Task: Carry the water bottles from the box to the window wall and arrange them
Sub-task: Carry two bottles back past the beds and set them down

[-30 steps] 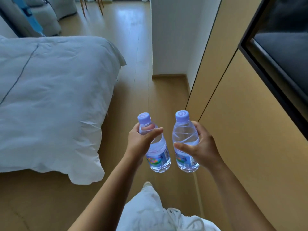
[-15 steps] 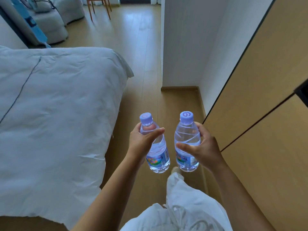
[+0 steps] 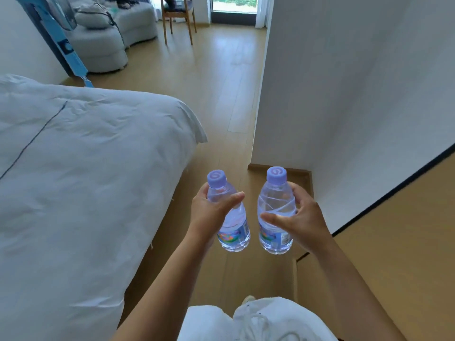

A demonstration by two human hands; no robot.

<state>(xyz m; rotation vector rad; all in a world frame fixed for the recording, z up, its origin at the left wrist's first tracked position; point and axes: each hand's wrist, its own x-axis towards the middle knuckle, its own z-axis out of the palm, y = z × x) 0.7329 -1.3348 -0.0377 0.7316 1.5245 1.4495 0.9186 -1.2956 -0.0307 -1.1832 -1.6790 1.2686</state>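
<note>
Open wood floor (image 3: 221,77) running ahead of both gripped bottles, bed (image 3: 86,180) crowding the left, white wall (image 3: 344,94) and wooden panel (image 3: 394,242) close right, chair (image 3: 178,18) far ahead.

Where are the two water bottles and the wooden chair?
left bottle (image 3: 232,225): head view, on its clear body below the thumb.
right bottle (image 3: 275,200): head view, on its ribbed upper body.
wooden chair (image 3: 170,23): head view, on a front leg.
</note>
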